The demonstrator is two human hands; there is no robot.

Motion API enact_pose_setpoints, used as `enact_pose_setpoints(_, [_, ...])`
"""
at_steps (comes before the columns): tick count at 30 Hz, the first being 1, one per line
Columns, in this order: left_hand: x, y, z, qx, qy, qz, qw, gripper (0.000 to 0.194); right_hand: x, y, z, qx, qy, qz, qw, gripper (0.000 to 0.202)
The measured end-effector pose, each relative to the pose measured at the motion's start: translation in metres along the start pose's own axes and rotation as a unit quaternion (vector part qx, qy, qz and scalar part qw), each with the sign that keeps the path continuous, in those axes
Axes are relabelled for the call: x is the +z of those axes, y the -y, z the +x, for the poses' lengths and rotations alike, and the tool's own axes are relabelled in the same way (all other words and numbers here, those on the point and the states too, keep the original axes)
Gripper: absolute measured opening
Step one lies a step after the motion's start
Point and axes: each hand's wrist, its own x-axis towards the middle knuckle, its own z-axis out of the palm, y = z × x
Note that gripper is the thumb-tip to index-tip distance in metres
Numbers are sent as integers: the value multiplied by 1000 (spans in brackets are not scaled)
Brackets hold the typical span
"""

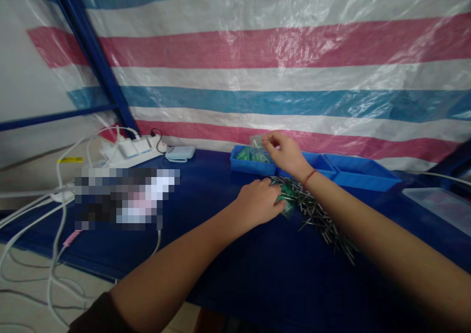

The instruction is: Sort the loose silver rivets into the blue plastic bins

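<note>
My left hand (257, 203) rests on the blue table, fingers curled on a small green packet (289, 201) at the edge of a pile of thin metal pins (316, 213). My right hand (285, 154) reaches farther back and pinches a small clear bag (256, 142) above a blue tray (245, 165) that holds several green packets (246, 153). A red string circles my right wrist.
Two more blue trays (362, 173) sit to the right of the first. A white power strip (127, 151) with plugs and cables lies at the back left, beside a small pale-blue device (179, 152). A clear plastic lid (439, 203) lies at the far right. A striped tarp hangs behind.
</note>
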Motion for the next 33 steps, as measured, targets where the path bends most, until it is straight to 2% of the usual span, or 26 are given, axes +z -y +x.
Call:
enact_pose_setpoints(2, [0,1,0,-1,2,3,1000,30,8,-5,1,4,22,-16,1000,13])
enact_pose_setpoints(4, [-1,1,-1,-1,4,4,1000,30,7,-9,-3,6,34,-35,999,12])
enact_pose_setpoints(9, [-8,4,1,0,15,2,1000,29,-29,-10,-30,3,69,-58,996,17])
enact_pose_setpoints(11, [-12,8,2,-7,19,0,1000,29,-45,-6,-48,-9,113,-61,992,16])
enact_pose_setpoints(13, [-16,12,4,-20,19,-1,1000,31,-58,0,-67,-46,193,-69,978,14])
enact_pose_setpoints(16, [-18,16,6,-32,21,-2,999,32,-67,9,-94,-103,262,-116,952,18])
enact_pose_setpoints(19, [-17,16,7,-35,25,-2,999,32,-67,18,-111,-131,256,-196,938,29])
enact_pose_setpoints(24, [-14,16,8,-19,29,-15,999,31,-62,24,-117,-188,226,-254,921,15])
enact_pose_setpoints(26, [-14,16,10,3,27,-43,999,29,-63,25,-117,-215,206,-253,920,15])
enact_pose_setpoints(29, [-18,15,13,42,-10,-165,985,29,-69,27,-117,-216,162,-228,935,17])
enact_pose_setpoints(31, [-19,13,14,45,-33,-261,964,32,-76,28,-115,-184,130,-194,955,16])
enact_pose_setpoints(33, [-19,10,14,30,-26,-333,942,37,-84,27,-113,-140,110,-132,975,13])
